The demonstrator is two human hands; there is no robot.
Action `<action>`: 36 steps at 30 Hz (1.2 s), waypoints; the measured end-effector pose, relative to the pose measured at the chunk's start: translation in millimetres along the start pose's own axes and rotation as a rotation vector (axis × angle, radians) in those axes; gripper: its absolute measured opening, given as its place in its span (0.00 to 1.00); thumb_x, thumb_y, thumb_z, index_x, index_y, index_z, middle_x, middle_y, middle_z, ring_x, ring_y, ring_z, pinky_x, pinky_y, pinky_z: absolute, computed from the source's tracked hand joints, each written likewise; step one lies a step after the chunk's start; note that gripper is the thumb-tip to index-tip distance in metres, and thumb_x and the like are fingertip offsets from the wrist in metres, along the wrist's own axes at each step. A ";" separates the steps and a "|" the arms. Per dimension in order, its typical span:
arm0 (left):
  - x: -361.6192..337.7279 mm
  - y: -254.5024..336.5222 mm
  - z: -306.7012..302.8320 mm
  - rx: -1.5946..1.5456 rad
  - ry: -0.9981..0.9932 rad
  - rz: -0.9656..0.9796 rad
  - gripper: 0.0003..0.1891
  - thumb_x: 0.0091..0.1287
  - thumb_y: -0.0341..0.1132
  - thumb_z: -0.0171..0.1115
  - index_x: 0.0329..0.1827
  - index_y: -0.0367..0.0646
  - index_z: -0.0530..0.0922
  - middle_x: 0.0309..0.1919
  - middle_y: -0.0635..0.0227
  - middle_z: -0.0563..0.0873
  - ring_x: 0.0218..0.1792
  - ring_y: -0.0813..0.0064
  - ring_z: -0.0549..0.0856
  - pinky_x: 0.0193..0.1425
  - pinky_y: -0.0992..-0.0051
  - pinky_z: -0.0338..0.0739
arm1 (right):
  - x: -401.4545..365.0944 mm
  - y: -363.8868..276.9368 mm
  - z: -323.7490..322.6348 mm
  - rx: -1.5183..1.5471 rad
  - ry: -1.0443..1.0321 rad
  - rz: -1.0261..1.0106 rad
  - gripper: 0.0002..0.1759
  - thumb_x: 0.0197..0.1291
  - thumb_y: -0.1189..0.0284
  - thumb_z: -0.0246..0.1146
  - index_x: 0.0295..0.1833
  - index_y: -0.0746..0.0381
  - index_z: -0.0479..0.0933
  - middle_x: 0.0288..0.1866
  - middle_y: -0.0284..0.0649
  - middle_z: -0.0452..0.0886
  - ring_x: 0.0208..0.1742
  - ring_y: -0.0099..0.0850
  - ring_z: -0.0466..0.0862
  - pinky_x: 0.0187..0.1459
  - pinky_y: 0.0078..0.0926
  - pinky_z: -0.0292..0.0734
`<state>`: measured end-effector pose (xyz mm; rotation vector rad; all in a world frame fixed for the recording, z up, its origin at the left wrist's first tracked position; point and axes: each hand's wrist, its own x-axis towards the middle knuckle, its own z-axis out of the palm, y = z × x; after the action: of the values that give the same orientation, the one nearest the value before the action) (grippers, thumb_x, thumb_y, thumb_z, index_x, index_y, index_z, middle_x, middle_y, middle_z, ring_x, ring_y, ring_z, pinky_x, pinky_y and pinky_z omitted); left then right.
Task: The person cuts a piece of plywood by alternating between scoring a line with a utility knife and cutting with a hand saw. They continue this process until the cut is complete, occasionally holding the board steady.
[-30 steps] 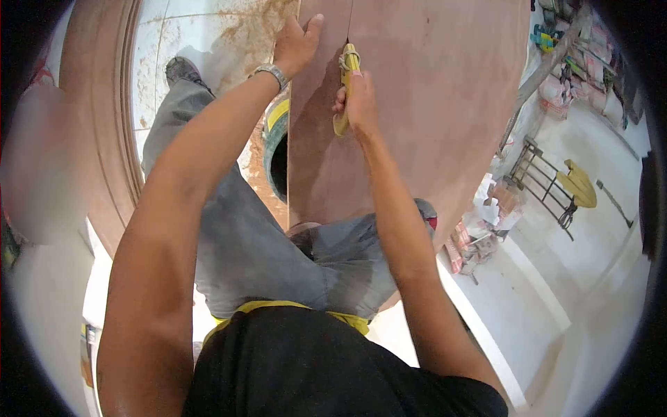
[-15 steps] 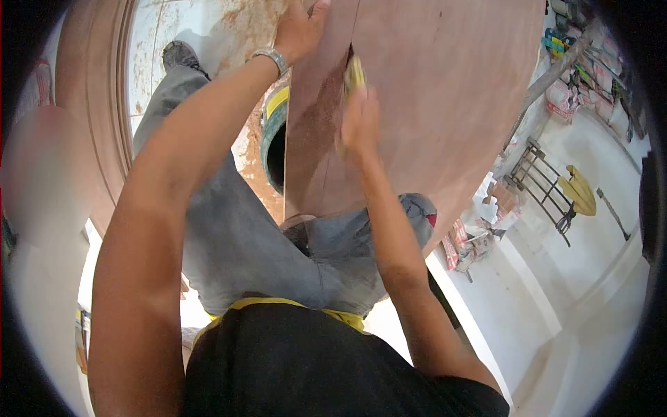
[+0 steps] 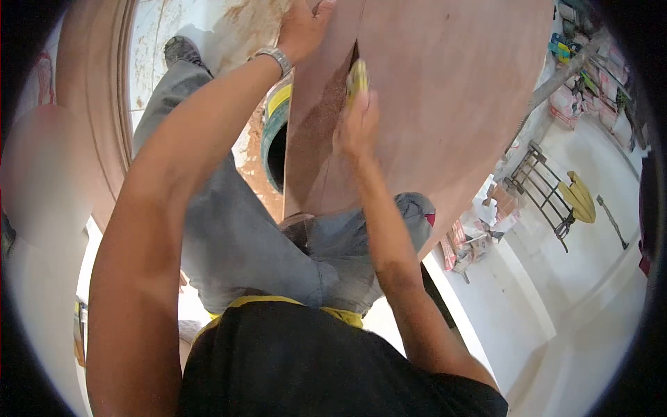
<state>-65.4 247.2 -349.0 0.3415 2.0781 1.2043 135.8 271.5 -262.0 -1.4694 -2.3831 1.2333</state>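
A broad reddish-brown wooden sheet (image 3: 445, 104) lies in front of me, over my bent leg. My left hand (image 3: 303, 31) grips its left edge near the top, thumb on the upper face; some fingers are hidden. My right hand (image 3: 358, 126) is closed around a yellow-handled tool (image 3: 358, 78) on the sheet. Motion blur and the hand hide the tool's exact kind. Just beyond it, a dark narrow wedge (image 3: 356, 52) meets a thin line running up the sheet. A shadow falls on the sheet left of my right hand.
Under the sheet's left edge stands a dark green round container (image 3: 272, 142) with a yellow band. Brown dust marks the white floor tiles (image 3: 146, 76). At right are a metal rack (image 3: 542, 184), a yellow cloth-like item (image 3: 578, 198) and piled bags (image 3: 479, 236). A brown moulded wooden panel (image 3: 104, 90) stands left.
My right hand and the yellow-handled tool have shifted slightly toward me along the sheet. My left hand keeps its hold on the edge. The view has moved slightly.
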 end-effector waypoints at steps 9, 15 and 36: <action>12.7 -14.7 8.9 0.041 0.156 0.123 0.40 0.70 0.64 0.54 0.55 0.25 0.73 0.48 0.35 0.84 0.53 0.43 0.84 0.58 0.56 0.77 | -85.8 -32.6 -79.3 -0.300 -0.224 0.087 0.15 0.73 0.66 0.48 0.51 0.67 0.72 0.39 0.49 0.74 0.40 0.44 0.78 0.43 0.40 0.74; 10.5 -0.1 3.1 0.018 0.155 0.113 0.38 0.70 0.60 0.57 0.53 0.22 0.73 0.47 0.34 0.84 0.54 0.42 0.84 0.60 0.56 0.76 | -112.7 -14.2 -89.9 -0.199 -0.211 0.069 0.13 0.68 0.72 0.50 0.52 0.67 0.73 0.41 0.50 0.76 0.43 0.47 0.79 0.45 0.41 0.74; 14.5 -0.8 4.0 0.008 0.113 0.019 0.39 0.70 0.62 0.55 0.58 0.25 0.72 0.52 0.33 0.82 0.57 0.39 0.82 0.62 0.54 0.75 | -79.4 5.9 -64.0 -0.437 -0.181 -0.066 0.20 0.76 0.62 0.44 0.44 0.70 0.72 0.42 0.53 0.77 0.44 0.53 0.77 0.47 0.47 0.73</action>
<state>-73.1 257.1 -357.4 0.3043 2.1808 1.2531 211.4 248.4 -197.3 -1.4102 -2.9406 0.9021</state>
